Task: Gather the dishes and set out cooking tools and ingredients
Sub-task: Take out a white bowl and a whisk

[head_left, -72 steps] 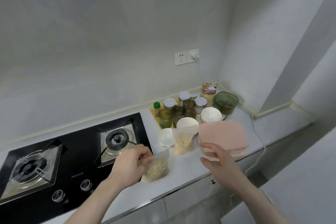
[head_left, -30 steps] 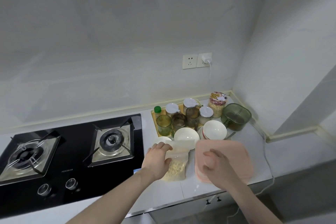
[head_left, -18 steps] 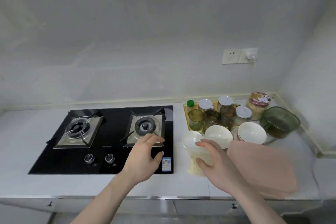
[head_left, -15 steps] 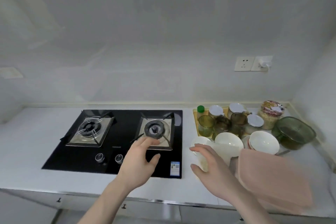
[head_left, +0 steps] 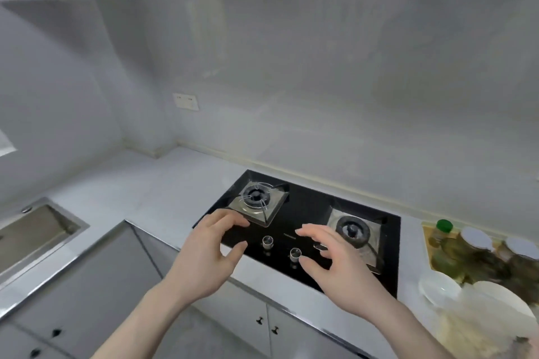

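Stainless steel is seen in the sink (head_left: 35, 230) set into the counter (head_left: 140, 183), well to the left of the left hand (head_left: 208, 259), whose fingers are spread wide and hold nothing above the near left corner of the black gas hob (head_left: 309, 213). Just right of those fingertips two knobs (head_left: 267, 242) are seen, and beyond them the right hand (head_left: 335, 267) is held with fingers likewise spread, holding nothing. Well right of its fingers, jars (head_left: 478, 237), a green-capped bottle (head_left: 442, 232) and white bowls (head_left: 440, 287) are grouped at the frame's edge, blurred.
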